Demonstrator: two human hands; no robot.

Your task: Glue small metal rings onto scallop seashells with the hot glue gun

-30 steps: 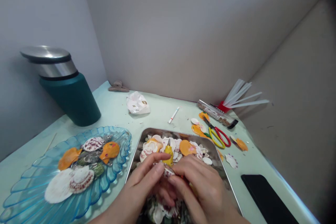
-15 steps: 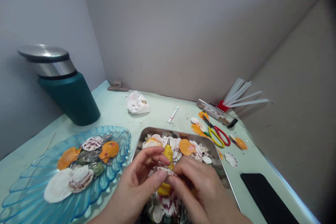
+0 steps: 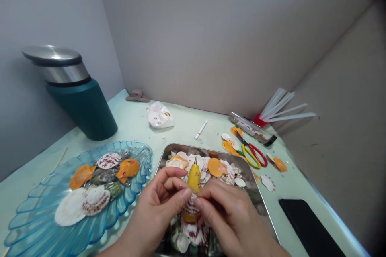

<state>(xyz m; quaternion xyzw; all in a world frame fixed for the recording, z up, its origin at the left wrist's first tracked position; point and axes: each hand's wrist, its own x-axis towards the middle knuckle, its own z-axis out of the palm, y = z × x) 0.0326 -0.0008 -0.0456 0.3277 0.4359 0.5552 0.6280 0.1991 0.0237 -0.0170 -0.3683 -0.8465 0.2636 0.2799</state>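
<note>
The left hand (image 3: 158,202) and right hand (image 3: 235,209) are pinching a shell (image 3: 191,206) short of the tray's (image 3: 208,151) far edge, now turning its striped face into view, apparently exposing that side.

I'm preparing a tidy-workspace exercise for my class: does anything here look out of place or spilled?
Mildly: a scalloped shell lies on the table right of the metal tray, though the tray holds many others; a crumpled white wrapper behind it looks like litter. No spill is obvious.
</note>
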